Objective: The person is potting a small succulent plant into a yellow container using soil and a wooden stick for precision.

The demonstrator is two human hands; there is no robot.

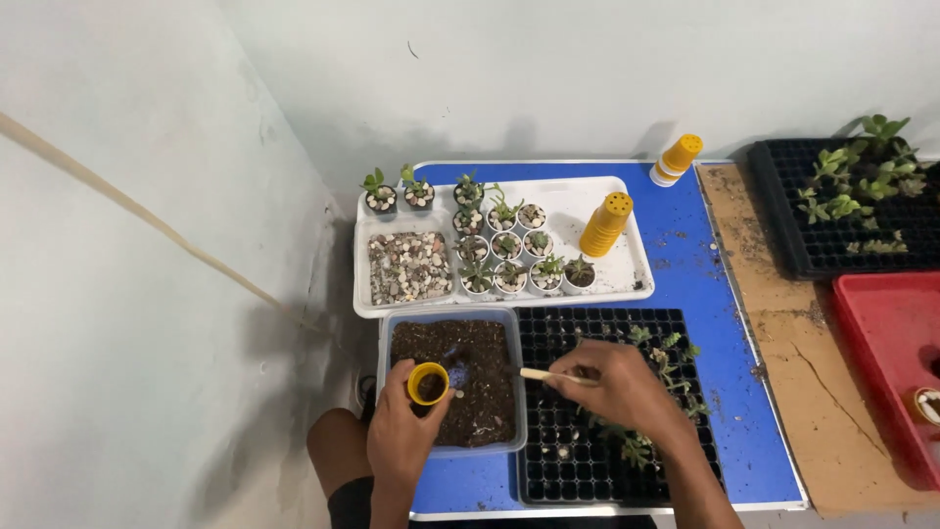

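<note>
lower centre of the frame: the left hand (pixel 403 431) curls its fingers closed around a small yellow pot (pixel 428 383), part-filled with dark soil, and holds it over the near edge of the clear soil tub (pixel 452 384). just right of it, the right hand (pixel 619 390) pinches a thin pale stick (pixel 544 375) between thumb and fingertips, the tip pointing left toward the tub, while the hand lies over the black seedling tray (pixel 587 411), where small green cuttings (pixel 654 392) stand in the cells. risks, as judged from this arrangement: the pot, gripped only at its sides, may tip and shed soil onto the blue table (pixel 720 392) if it drifts past the tub's edge; the right wrist, resting low over the cuttings, may bend or uproot them; the stick may slip from so light a pinch. middle of the frame: a white tray (pixel 627 250) holds a box of pebbles (pixel 408 266), rows of potted succulents (pixel 509 250) and a stack of yellow pots (pixel 605 224), tall enough to topple if the tray is jarred. upper right: a second black tray (pixel 783 225) with plants, and a red tray (pixel 886 353) below it, lie well apart from both hands.
</note>
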